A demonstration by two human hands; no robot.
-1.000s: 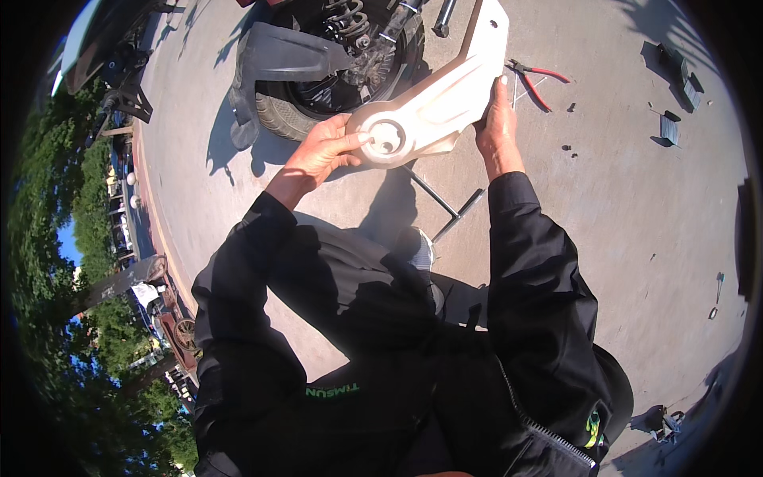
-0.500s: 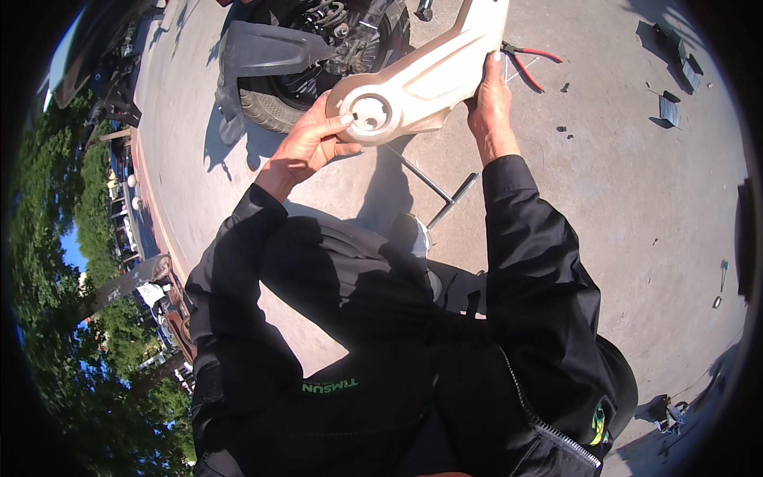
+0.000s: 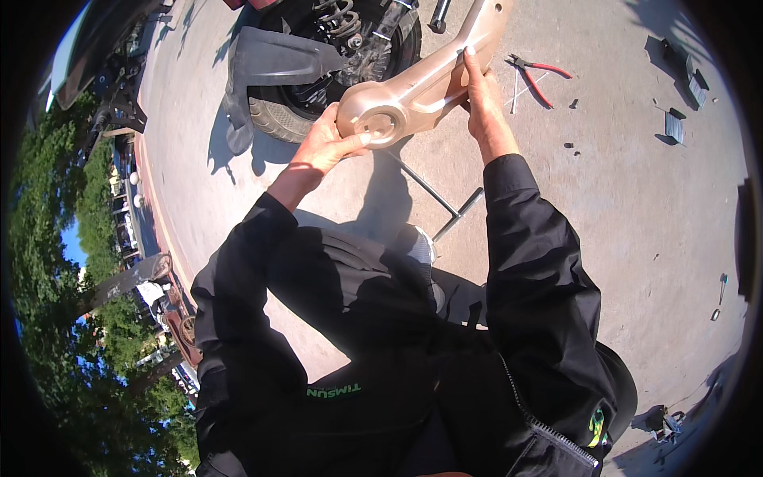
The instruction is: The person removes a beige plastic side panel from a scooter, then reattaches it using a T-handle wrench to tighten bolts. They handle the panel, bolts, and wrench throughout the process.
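I hold a long bronze-coloured cover (image 3: 425, 91) in both hands, in front of a wheel (image 3: 280, 121). It looks like a moulded vehicle side cover, with a round recessed boss at its left end. My left hand (image 3: 319, 149) grips that round end, the thumb lying on the boss's lower rim. Farther along, my right hand (image 3: 486, 111) pinches the narrower part, thumb on top and fingers hidden beneath. The cover's far tip reaches the top of the picture, where a small hole shows.
A black mudguard (image 3: 278, 60) and a coil spring (image 3: 340, 20) are at the wheel. On the concrete lie a T-handle wrench (image 3: 429, 189), red-handled pliers (image 3: 548, 89) and small dark parts (image 3: 571, 146). Metal pieces (image 3: 674, 127) lie farther right.
The cover has turned in my hands, so its face has lost the bright glare and looks deeper bronze. Its round end has shifted slightly right; my left thumb has moved lower on the boss.
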